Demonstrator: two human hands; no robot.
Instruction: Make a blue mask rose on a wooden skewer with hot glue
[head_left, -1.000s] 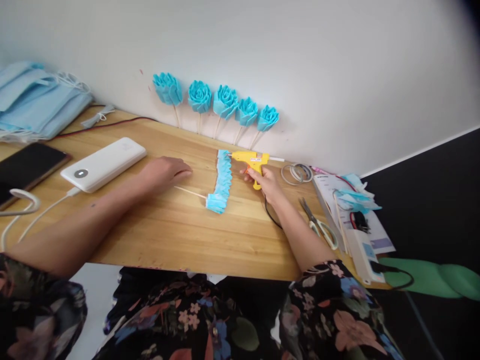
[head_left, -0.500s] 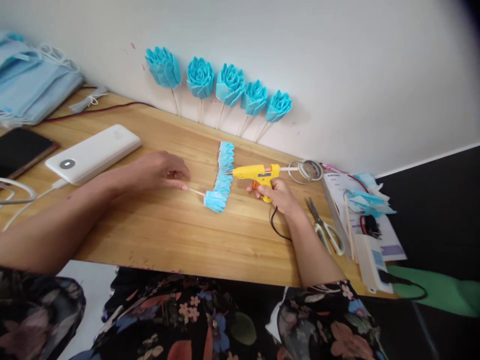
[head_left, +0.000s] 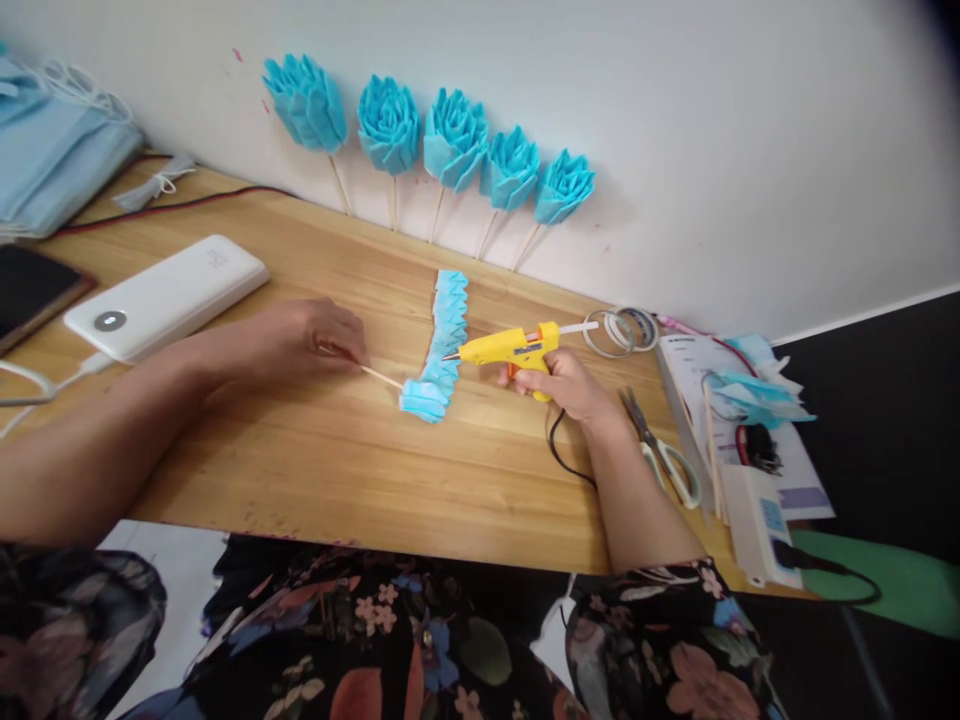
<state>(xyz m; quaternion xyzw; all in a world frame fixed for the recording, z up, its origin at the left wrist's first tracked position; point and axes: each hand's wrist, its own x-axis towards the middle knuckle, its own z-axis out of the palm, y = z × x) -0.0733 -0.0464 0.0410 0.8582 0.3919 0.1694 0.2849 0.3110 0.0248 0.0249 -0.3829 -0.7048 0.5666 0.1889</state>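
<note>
Between the fingers of my left hand (head_left: 326, 340) is a thin wooden stick (head_left: 384, 377). Its far end meets the rolled lower end of a pleated light-blue strip (head_left: 450, 322) lying on the wooden table (head_left: 300, 470). My right hand (head_left: 566, 385) is wrapped round the handle of a yellow glue gun (head_left: 506, 347), with a finger at its orange trigger. The gun's metal nozzle points left, over or beside the strip just above the roll; whether it touches cannot be told. A white glue stick protrudes from its back.
Several blue fabric flowers (head_left: 390, 125) on sticks lean against the wall. Left are a white power bank (head_left: 169, 298), a phone (head_left: 37, 290) and folded masks (head_left: 67, 150). Right are tape rolls (head_left: 634, 328), scissors (head_left: 664, 450), papers (head_left: 795, 470) and a power strip (head_left: 757, 525).
The glue gun's nozzle has shifted slightly left and down along the strip. My left hand has moved slightly left with the stick, and the roll has moved a little the same way. The view has shifted slightly.
</note>
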